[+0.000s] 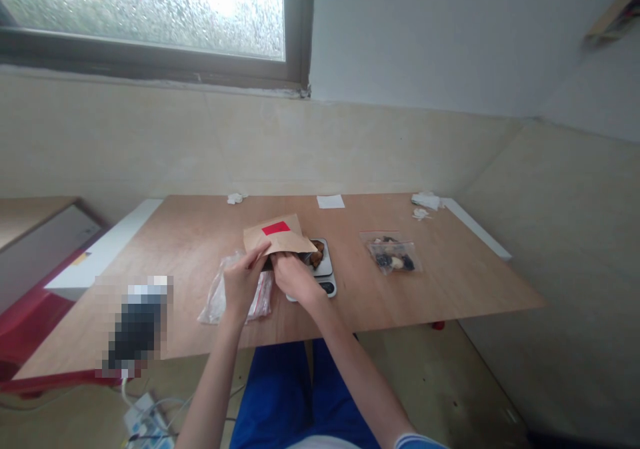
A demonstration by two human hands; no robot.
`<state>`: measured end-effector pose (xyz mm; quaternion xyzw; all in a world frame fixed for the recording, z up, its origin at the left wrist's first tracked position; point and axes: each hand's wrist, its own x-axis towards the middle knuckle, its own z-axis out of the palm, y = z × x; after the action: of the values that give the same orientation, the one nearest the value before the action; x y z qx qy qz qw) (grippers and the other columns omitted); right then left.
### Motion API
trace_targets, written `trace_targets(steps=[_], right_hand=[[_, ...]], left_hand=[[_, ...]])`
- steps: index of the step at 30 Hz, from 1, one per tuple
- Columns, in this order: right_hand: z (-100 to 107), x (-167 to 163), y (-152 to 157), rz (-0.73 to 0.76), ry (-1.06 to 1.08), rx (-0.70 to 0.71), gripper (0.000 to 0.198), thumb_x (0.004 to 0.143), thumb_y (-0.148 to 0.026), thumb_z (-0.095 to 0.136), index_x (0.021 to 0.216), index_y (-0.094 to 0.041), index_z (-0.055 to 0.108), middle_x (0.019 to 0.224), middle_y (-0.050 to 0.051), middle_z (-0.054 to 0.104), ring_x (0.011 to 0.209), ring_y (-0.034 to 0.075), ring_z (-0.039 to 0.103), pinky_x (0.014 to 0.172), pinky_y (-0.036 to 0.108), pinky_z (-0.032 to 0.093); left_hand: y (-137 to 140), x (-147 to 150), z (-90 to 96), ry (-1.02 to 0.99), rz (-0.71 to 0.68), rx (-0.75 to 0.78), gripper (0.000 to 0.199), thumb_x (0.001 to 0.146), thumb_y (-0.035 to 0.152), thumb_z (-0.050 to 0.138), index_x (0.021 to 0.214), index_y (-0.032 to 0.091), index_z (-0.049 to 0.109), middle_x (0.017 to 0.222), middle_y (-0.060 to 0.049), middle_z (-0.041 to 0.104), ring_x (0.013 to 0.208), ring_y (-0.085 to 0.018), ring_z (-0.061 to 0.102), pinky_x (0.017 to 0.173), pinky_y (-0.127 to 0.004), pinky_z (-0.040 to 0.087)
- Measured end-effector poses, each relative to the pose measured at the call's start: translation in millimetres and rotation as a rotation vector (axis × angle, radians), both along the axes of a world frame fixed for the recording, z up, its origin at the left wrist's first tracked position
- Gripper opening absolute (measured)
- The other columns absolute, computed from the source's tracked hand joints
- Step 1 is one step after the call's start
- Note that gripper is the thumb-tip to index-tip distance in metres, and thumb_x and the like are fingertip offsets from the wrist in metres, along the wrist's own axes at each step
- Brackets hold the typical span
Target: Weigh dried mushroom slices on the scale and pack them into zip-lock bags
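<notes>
A wooden table (465,292) spreads before you. Near its front-left edge lies a dark object, blurred into blocks (137,329), a white cable (125,388) hanging below; a knee or foot catching that cable might drag it off.

Clear plastic bags (215,299) lie flat beside and partly beneath your left hand, where loose film could cling to your wrist. A brown paper bag (285,241) with a red label (276,228) is between your hands at the table's middle, overhanging a white scale (326,264). If the bag leans on the platform, or your right forearm presses the scale's near end, the weight may read false. Well apart to the right sits a zip bag (395,259) of dark and pale pieces.

Your left hand (242,281) has thumb and fingers pinched together on the bag's near edge — a small grip, which could slip or tear the paper. Your right hand (293,277) reaches to its opening (whether the fingers are apart or closed on something, I cannot tell). Brown lumps (317,256) rest on the scale, close against the bag's corner — one careless sweep could knock them off.
</notes>
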<state>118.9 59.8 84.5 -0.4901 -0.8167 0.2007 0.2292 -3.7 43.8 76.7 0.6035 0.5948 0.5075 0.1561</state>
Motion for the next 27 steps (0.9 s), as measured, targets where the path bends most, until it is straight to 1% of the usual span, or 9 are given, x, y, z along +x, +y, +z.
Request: trace_targets(steps=[2, 4, 8, 12, 15, 18, 20, 24, 27], right_hand=[[-5, -5, 11, 0.009, -0.025, -0.039, 0.041, 0.085, -0.005, 0.036, 0.124, -0.004, 0.048, 0.125, 0.023, 0.052, 0.118, 0.03, 0.049, 0.101, 0.046, 0.037], [-11, -9, 20, 0.02, -0.009, -0.049, 0.044, 0.083, -0.004, 0.041, 0.126, -0.007, 0.047, 0.128, 0.02, 0.051, 0.12, 0.029, 0.047, 0.104, 0.045, 0.034], [-21, -15, 32, 0.014, 0.058, -0.027, 0.044, 0.085, -0.012, 0.046, 0.129, -0.014, 0.045, 0.132, 0.012, 0.05, 0.127, 0.026, 0.039, 0.11, 0.045, 0.025], [-25, -18, 39, -0.048, 0.058, -0.032, 0.049, 0.083, -0.011, 0.049, 0.132, -0.01, 0.042, 0.136, 0.013, 0.045, 0.132, 0.027, 0.031, 0.113, 0.044, 0.014], [-27, -19, 38, -0.125, 0.058, -0.009, 0.048, 0.083, -0.009, 0.049, 0.131, -0.009, 0.044, 0.138, 0.013, 0.042, 0.132, 0.027, 0.031, 0.113, 0.042, 0.016], [-30, -19, 33, -0.151, 0.079, 0.036, 0.048, 0.083, -0.006, 0.045, 0.131, -0.008, 0.043, 0.139, 0.013, 0.04, 0.132, 0.026, 0.032, 0.112, 0.041, 0.019], [-32, -17, 29, -0.172, 0.09, 0.047, 0.048, 0.083, -0.005, 0.044, 0.131, -0.006, 0.043, 0.14, 0.014, 0.039, 0.132, 0.025, 0.032, 0.112, 0.04, 0.02], [-34, -16, 25, -0.204, 0.104, 0.047, 0.046, 0.084, -0.005, 0.042, 0.129, -0.004, 0.045, 0.136, 0.017, 0.043, 0.129, 0.026, 0.038, 0.111, 0.041, 0.024], [-35, -19, 29, -0.197, 0.106, 0.031, 0.045, 0.084, -0.006, 0.042, 0.128, -0.004, 0.045, 0.136, 0.017, 0.044, 0.129, 0.027, 0.037, 0.111, 0.042, 0.022]], left_hand=[[-1, 0, -1.2, 0.004, -0.003, -0.007, 0.03, 0.078, 0.039, 0.054, 0.1, 0.028, 0.069, 0.082, -0.002, 0.072, 0.078, -0.02, 0.066, 0.065, -0.027, 0.048], [-1, 0, -1.4, 0.003, 0.0, -0.001, 0.029, 0.078, 0.039, 0.053, 0.1, 0.028, 0.069, 0.083, -0.002, 0.072, 0.078, -0.02, 0.066, 0.065, -0.027, 0.048], [-3, 2, -1.7, -0.006, 0.023, 0.024, 0.027, 0.078, 0.038, 0.054, 0.098, 0.028, 0.07, 0.088, -0.002, 0.072, 0.075, -0.02, 0.066, 0.061, -0.026, 0.047], [-5, 7, -4.2, -0.009, 0.027, 0.035, 0.026, 0.079, 0.037, 0.054, 0.1, 0.03, 0.069, 0.095, 0.0, 0.071, 0.074, -0.018, 0.066, 0.059, -0.024, 0.047], [-4, 10, -6.6, -0.004, 0.034, 0.04, 0.026, 0.079, 0.035, 0.054, 0.1, 0.029, 0.069, 0.094, 0.001, 0.072, 0.071, -0.016, 0.066, 0.058, -0.022, 0.046], [-3, 10, -7.6, -0.002, 0.043, 0.059, 0.026, 0.08, 0.033, 0.055, 0.101, 0.028, 0.068, 0.093, 0.002, 0.072, 0.072, -0.015, 0.066, 0.058, -0.021, 0.046], [-2, 10, -7.4, 0.004, 0.044, 0.074, 0.026, 0.08, 0.032, 0.055, 0.101, 0.028, 0.068, 0.094, 0.001, 0.072, 0.071, -0.014, 0.066, 0.058, -0.021, 0.046], [-3, 13, -7.5, 0.026, 0.053, 0.09, 0.025, 0.08, 0.031, 0.055, 0.101, 0.027, 0.068, 0.091, 0.001, 0.072, 0.063, -0.012, 0.064, 0.054, -0.02, 0.044], [-5, 15, -8.4, 0.028, 0.076, 0.09, 0.025, 0.081, 0.031, 0.055, 0.101, 0.027, 0.069, 0.089, 0.001, 0.072, 0.057, -0.011, 0.061, 0.052, -0.02, 0.043]])
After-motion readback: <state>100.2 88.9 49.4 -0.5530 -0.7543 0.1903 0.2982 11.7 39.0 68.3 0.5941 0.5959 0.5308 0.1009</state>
